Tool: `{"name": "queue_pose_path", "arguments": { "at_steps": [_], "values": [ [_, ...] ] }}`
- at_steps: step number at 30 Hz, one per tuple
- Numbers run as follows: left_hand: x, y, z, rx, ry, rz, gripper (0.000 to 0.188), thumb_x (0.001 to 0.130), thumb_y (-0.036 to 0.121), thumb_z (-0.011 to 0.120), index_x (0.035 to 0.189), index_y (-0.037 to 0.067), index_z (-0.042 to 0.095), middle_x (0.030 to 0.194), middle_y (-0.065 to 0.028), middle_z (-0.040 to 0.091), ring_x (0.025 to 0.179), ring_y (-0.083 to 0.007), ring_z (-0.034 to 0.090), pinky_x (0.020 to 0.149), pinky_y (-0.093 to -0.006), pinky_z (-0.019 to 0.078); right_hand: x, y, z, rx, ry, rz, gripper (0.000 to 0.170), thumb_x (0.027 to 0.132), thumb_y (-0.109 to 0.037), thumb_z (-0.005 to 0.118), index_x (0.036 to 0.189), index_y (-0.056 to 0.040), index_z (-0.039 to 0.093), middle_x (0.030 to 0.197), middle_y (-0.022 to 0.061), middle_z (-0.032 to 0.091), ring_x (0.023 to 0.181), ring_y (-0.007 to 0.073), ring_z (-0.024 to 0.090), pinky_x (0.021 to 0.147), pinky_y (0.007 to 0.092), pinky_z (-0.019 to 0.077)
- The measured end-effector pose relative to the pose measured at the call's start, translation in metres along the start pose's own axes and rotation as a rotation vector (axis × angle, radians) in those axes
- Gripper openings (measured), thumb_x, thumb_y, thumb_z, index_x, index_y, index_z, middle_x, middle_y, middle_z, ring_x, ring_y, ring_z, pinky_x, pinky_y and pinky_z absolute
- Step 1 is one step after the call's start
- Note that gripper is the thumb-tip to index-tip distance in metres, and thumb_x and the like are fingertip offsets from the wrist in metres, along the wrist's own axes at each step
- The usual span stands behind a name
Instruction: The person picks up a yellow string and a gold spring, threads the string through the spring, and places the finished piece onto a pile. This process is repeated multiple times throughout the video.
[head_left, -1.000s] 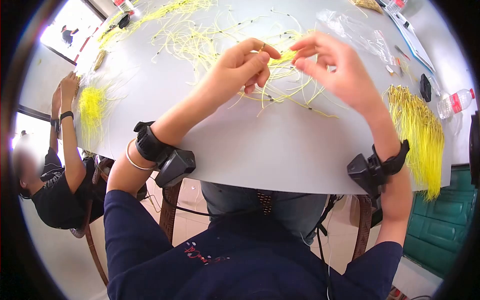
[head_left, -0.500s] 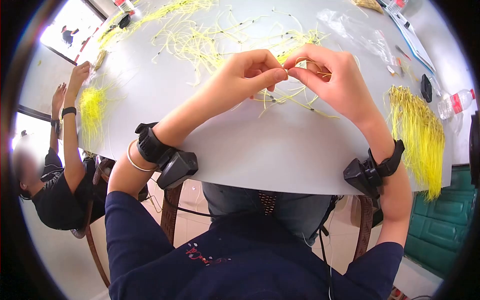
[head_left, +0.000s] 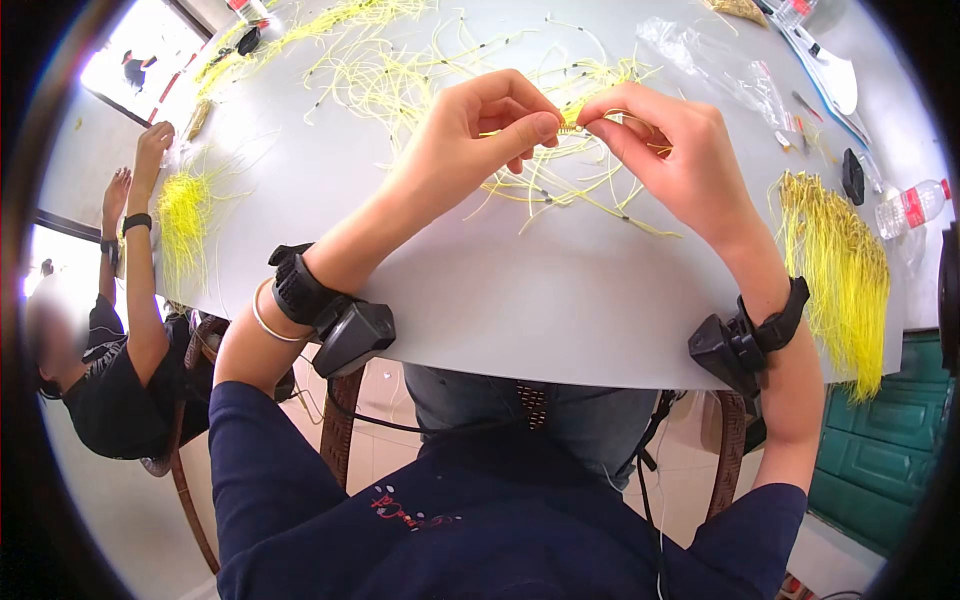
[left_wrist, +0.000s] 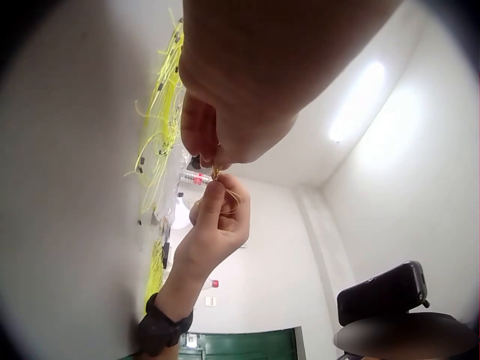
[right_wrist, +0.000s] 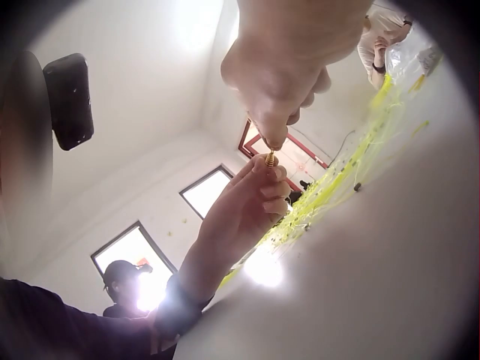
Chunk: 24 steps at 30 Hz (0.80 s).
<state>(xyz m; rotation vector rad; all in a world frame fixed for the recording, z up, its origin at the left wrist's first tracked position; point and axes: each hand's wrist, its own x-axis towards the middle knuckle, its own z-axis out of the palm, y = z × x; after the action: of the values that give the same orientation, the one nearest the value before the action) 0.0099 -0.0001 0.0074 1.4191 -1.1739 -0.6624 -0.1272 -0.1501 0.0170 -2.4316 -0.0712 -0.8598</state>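
Note:
Over the table, my left hand and right hand meet fingertip to fingertip. Between them is a small gold coiled spring, pinched by the left thumb and forefinger. The right thumb and forefinger pinch the spring's other end, where a thin yellowish cord loops by the right fingers. Behind and below the hands lies a loose tangle of yellow cords with small black pieces on them. The other left fingers are curled under and partly hidden.
A bundle of yellow cords with gold tops hangs over the table's right edge, beside a water bottle. Clear plastic bags and a clipboard lie at the back right. Another person works at left near a yellow bundle.
My hands were apart one second ago, then came together at the fingertips. Since then they have shifted slightly away from me, and the gold spring shows between them.

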Motion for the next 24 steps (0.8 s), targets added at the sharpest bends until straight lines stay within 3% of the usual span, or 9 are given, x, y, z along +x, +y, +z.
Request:
{"name": "queue_pose_path", "arguments": {
  "at_steps": [8,11,14,17,19,20,23,24],
  "values": [
    [0.0,-0.003,0.0,-0.011,-0.057,0.004,0.01,0.087,0.012,0.057,0.088,0.002,0.056,0.077,-0.002,0.058,0.066,-0.005,0.049,0.06,-0.0188,0.0404,-0.002,0.007,0.004,0.016,-0.021,-0.035,0.006,0.079,-0.01,0.063,0.085,-0.008,0.063,0.063,0.0087,0.061,0.051,0.0194,0.056,0.048,0.0272,0.0408],
    [0.0,-0.003,0.0,-0.02,-0.089,0.059,0.009,0.087,0.011,0.057,0.088,0.002,0.055,0.078,-0.0025,0.058,0.067,-0.005,0.049,0.06,-0.0191,0.0408,-0.002,0.005,0.005,0.146,-0.014,0.002,0.006,0.08,-0.01,0.063,0.085,-0.0067,0.062,0.066,0.0093,0.062,0.052,0.017,0.055,0.05,0.0264,0.0408],
    [0.0,0.002,0.002,-0.035,-0.059,0.069,0.009,0.087,0.01,0.057,0.088,0.002,0.055,0.079,-0.0027,0.059,0.068,-0.0052,0.051,0.061,-0.0195,0.0411,0.0,0.003,-0.003,0.167,-0.099,0.101,0.01,0.081,-0.013,0.063,0.086,-0.0049,0.062,0.061,0.0045,0.057,0.051,0.0104,0.048,0.048,0.0238,0.0363],
    [-0.005,0.013,0.006,-0.07,-0.083,0.056,0.01,0.084,0.007,0.061,0.089,0.0,0.057,0.085,-0.0055,0.061,0.072,-0.0069,0.053,0.062,-0.0207,0.0424,0.0,0.014,-0.005,0.398,-0.145,0.174,0.014,0.084,-0.018,0.061,0.086,-0.0043,0.062,0.058,-0.003,0.048,0.051,0.0047,0.039,0.047,0.021,0.0302],
    [-0.013,0.018,0.011,-0.111,-0.3,0.21,0.014,0.079,0.005,0.066,0.09,-0.001,0.06,0.089,-0.0079,0.064,0.075,-0.0102,0.056,0.063,-0.023,0.0445,0.001,0.012,-0.009,0.624,-0.255,0.407,0.019,0.087,-0.023,0.059,0.086,-0.004,0.063,0.058,-0.0075,0.042,0.052,0.0019,0.035,0.046,0.0197,0.0263],
    [-0.014,0.021,0.009,0.065,-0.458,0.329,0.016,0.075,0.005,0.068,0.09,0.0,0.064,0.09,-0.009,0.065,0.076,-0.0145,0.059,0.064,-0.0256,0.046,0.001,0.012,-0.009,0.62,-0.251,0.409,0.019,0.087,-0.023,0.059,0.086,-0.004,0.063,0.058,-0.0075,0.042,0.052,0.0019,0.035,0.046,0.0197,0.0263],
    [-0.021,0.031,0.02,-0.101,-0.859,0.326,0.013,0.076,0.006,0.068,0.088,0.002,0.068,0.081,-0.0071,0.065,0.073,-0.0175,0.06,0.062,-0.0265,0.0457,-0.001,0.015,-0.004,0.654,-0.32,0.516,0.02,0.089,-0.024,0.056,0.086,-0.005,0.063,0.061,-0.0065,0.048,0.053,0.0019,0.037,0.048,0.0188,0.0293],
    [-0.024,0.032,0.022,-0.103,-0.858,0.325,0.013,0.076,0.006,0.068,0.088,0.002,0.068,0.081,-0.0071,0.065,0.073,-0.0175,0.06,0.062,-0.0265,0.0457,-0.001,0.015,-0.003,0.605,-0.253,0.532,0.02,0.088,-0.023,0.056,0.086,-0.0041,0.063,0.063,-0.0045,0.051,0.053,0.0032,0.039,0.049,0.02,0.0321]
  ]
}}
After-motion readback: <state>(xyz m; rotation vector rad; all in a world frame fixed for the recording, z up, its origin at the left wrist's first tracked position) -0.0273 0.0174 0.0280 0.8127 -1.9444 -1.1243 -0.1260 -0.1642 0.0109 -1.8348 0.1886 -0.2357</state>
